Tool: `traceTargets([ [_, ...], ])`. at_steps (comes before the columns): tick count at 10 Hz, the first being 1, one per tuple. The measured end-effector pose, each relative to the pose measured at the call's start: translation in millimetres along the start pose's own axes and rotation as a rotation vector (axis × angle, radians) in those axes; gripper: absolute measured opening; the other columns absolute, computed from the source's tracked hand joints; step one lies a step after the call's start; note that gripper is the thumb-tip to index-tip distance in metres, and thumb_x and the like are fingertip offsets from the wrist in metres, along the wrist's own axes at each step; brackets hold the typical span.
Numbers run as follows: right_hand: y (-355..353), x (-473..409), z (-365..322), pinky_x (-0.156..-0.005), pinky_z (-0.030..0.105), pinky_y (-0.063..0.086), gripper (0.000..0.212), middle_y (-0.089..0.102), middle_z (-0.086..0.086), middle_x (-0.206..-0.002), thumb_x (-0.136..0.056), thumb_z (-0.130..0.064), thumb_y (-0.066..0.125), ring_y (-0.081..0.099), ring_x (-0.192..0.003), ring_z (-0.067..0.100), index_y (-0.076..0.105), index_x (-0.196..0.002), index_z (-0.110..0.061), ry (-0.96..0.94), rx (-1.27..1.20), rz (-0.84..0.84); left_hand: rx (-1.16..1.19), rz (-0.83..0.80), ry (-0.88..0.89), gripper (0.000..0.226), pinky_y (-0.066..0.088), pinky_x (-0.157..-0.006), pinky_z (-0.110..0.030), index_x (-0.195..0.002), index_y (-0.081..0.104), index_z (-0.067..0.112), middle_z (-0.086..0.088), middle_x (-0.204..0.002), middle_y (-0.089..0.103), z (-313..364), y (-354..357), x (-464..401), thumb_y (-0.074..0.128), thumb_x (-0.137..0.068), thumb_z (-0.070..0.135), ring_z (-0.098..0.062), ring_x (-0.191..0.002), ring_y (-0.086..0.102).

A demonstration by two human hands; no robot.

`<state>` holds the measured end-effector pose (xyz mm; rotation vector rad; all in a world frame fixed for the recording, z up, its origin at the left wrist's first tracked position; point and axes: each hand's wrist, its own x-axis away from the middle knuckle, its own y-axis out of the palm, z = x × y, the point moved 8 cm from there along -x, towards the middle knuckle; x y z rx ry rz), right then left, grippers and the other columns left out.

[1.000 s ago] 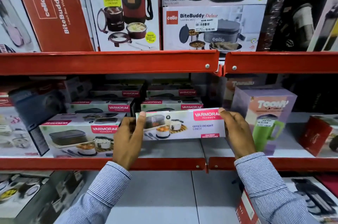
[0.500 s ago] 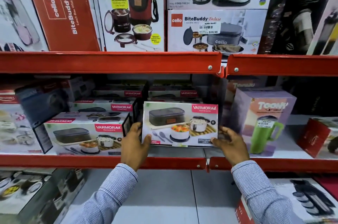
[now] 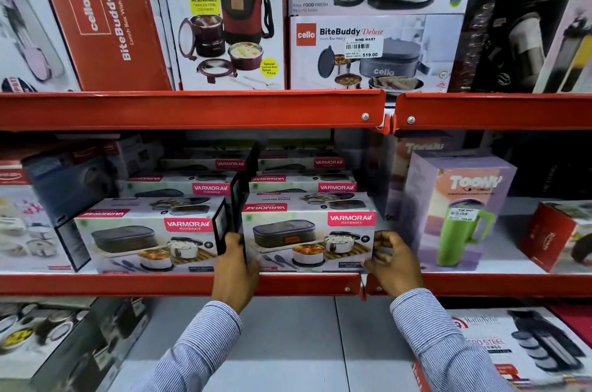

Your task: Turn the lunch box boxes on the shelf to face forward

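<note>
A white Varmora lunch box box [image 3: 309,239] stands on the middle red shelf [image 3: 179,284] with its picture side facing me. My left hand [image 3: 235,266] grips its left end and my right hand [image 3: 392,263] holds its right end. Just to its left stands a second Varmora box [image 3: 147,241], turned slightly so its dark end panel shows. Behind both, more Varmora boxes [image 3: 301,181] are stacked in two rows toward the back of the shelf.
A lilac mug box [image 3: 455,209] with a green mug picture stands right of my right hand. Cello lunch box boxes [image 3: 374,52] fill the upper shelf. A red box [image 3: 551,234] sits far right, and dark boxes [image 3: 70,183] at the left.
The held box was tipped from showing its narrow side to showing its picture side, then set down on the shelf. My hands slid lower along its ends.
</note>
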<state>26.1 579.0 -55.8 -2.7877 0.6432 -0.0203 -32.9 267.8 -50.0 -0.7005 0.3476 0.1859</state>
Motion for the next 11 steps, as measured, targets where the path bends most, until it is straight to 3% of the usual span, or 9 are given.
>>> traceTargets([
  [2,-4.0,7.7,-7.4,-0.095,0.037,0.053,0.05,0.069,0.0,-0.103,-0.072,0.002,0.077,0.066,-0.099,0.021,0.059,-0.114,-0.016,-0.058,0.154,0.061,0.011,-0.024,0.016,0.053,0.05,-0.073,-0.031,-0.133,0.04,0.005,-0.018,-0.109,0.071,2.1,-0.2,2.3,0.064,-0.087,0.014,-0.035,-0.091,0.069],
  [3,-1.8,9.7,-9.4,-0.096,0.04,0.054,0.051,0.073,0.004,-0.111,-0.074,-0.001,0.077,0.068,-0.098,0.019,0.061,-0.121,-0.016,-0.089,0.173,0.058,0.006,-0.012,0.021,0.048,0.054,-0.079,-0.034,-0.131,0.045,0.006,-0.017,-0.109,0.073,4.0,-2.6,1.7,0.064,-0.088,0.017,-0.034,-0.094,0.07],
  [4,-0.4,11.8,-12.8,-0.093,0.034,0.055,0.048,0.074,0.005,-0.111,-0.076,0.001,0.074,0.069,-0.092,0.015,0.064,-0.119,-0.015,-0.117,0.173,0.056,-0.032,0.008,0.036,0.039,0.055,-0.08,-0.034,-0.124,0.053,0.006,-0.014,-0.104,0.075,4.1,-6.1,1.6,0.063,-0.09,0.019,-0.03,-0.09,0.071],
  [9,1.9,16.9,-8.8,-0.095,0.036,0.054,0.049,0.072,0.007,-0.116,-0.076,-0.002,0.075,0.07,-0.099,0.018,0.062,-0.122,-0.013,-0.113,0.138,0.018,-0.079,0.052,0.094,0.031,0.052,-0.073,-0.029,-0.117,0.058,0.008,-0.01,-0.097,0.075,-5.6,-13.3,5.1,0.062,-0.09,0.023,-0.027,-0.084,0.071],
  [11,0.4,19.5,-11.6,-0.088,0.024,0.05,0.051,0.07,0.008,-0.12,-0.077,-0.005,0.076,0.067,-0.099,0.017,0.06,-0.125,-0.012,-0.127,0.159,0.051,-0.06,0.037,0.09,0.022,0.052,-0.07,-0.026,-0.107,0.062,0.011,-0.009,-0.093,0.076,-2.9,-14.0,8.1,0.063,-0.089,0.025,-0.022,-0.079,0.071],
])
